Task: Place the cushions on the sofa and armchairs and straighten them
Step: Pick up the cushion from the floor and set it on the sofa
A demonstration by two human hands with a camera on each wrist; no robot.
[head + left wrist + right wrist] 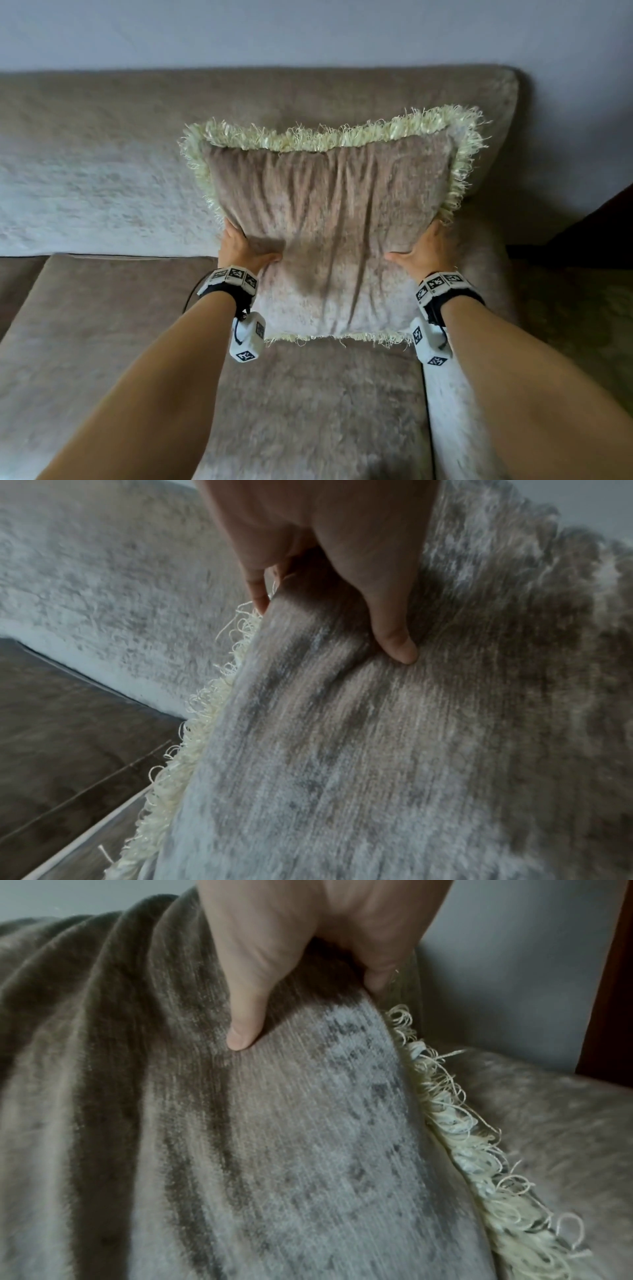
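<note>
We hold the cushion (329,233) up by its two sides, its top edge leaning toward the backrest (102,154) of the sofa (102,342) at the right end. Our left hand (241,248) grips the left edge, thumb (394,642) pressed into the front and fingers wrapped behind by the cream fringe (192,739). Our right hand (423,251) clamps the right edge the same way, thumb (245,1031) dug into the velvet face. The bottom fringe hangs just above the seat cushion (308,411)
</note>
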